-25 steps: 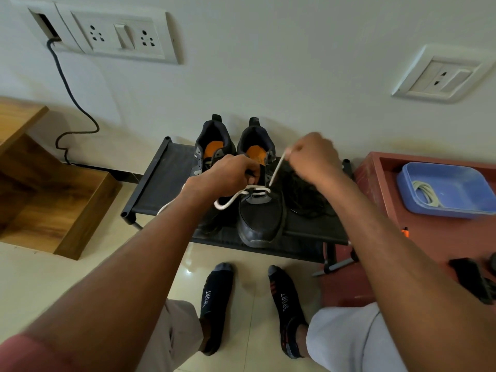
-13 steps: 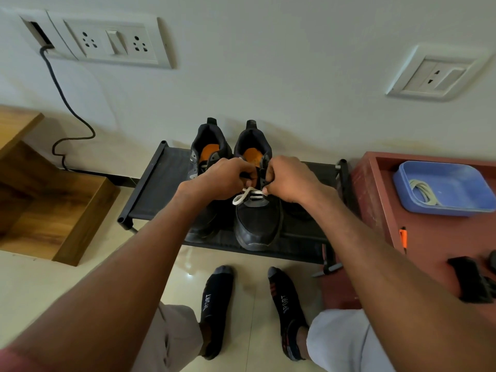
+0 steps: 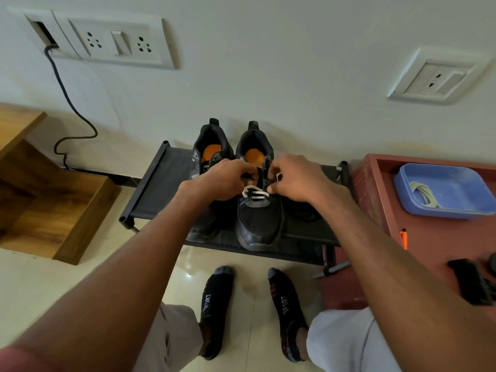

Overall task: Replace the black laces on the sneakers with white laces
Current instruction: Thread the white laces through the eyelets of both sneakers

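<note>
Black rack [image 3: 161,191] holds both sneakers, the right sneaker [image 3: 259,224] under both hands. Left hand [image 3: 220,181] pinches its eyelet edge; right hand [image 3: 298,178] curls round the white lace [image 3: 255,194], threaded across just below the fingertips.

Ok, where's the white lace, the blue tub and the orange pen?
white lace [image 3: 255,194], head view, on the rows across the shoe.
blue tub [image 3: 456,183], head view, on its bare floor.
orange pen [image 3: 403,238], head view, on its barrel.

left sock [image 3: 212,304]: "SPORT" | right sock [image 3: 285,304]: probably "SPORT"
</note>
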`<state>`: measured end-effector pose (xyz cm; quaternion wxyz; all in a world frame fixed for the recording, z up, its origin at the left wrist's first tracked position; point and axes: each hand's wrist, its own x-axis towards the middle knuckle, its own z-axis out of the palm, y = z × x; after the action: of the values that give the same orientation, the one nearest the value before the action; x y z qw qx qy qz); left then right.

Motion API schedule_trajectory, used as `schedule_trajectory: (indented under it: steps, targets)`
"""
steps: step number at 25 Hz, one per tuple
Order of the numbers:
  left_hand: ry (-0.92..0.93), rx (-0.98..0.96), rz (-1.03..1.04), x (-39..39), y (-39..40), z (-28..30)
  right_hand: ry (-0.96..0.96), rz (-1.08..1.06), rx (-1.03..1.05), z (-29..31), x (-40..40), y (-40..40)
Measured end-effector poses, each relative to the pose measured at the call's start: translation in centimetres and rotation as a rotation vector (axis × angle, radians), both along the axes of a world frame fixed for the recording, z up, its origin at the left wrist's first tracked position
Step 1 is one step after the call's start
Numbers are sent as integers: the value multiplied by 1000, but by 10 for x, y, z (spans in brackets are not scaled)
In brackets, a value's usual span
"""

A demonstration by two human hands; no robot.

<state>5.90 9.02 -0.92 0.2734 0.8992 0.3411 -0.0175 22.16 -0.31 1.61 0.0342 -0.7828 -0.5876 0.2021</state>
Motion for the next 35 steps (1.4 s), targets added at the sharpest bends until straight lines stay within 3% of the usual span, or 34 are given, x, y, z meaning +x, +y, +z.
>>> schedule_trajectory:
  steps: [3,7,11,15,17,20,23,26,28,30,32,33,35]
  targets:
    - [-15,10,6,0,0,-1,41,-31,-11,-12,1,7]
    - [9,-18,26,-1,1,-1,5,-264,110,-11,31,3]
    - [-43,-111,59,-4,2,2,111,-152,-143,-7,27,1]
    - [-102,-143,79,-5,-1,7,610,-272,-237,15,12,1]
    - [-141,-65,117,-2,-4,11,924,-338,-262,24,10,-1]
    - [-288,78,343,4,-2,19,1316,-411,-196,28,8,0]
    - [-559,-309,643,7,-8,30,1635,-488,-91,25,2,3]
    - [-674,-753,802,10,-27,41,1839,-505,-38,21,-6,6]
    - [-754,-980,845,12,-31,43,1942,-509,-3,20,-5,8]
    - [-749,-1043,766,10,-33,44,2023,-557,57,19,-2,10]
    - [-627,-849,706,6,-35,46,1849,-655,142,19,2,11]
    - [-587,-732,719,4,-34,47,1598,-703,178,19,5,10]
    - [-605,-595,797,-4,-28,51,830,-690,180,14,15,4]
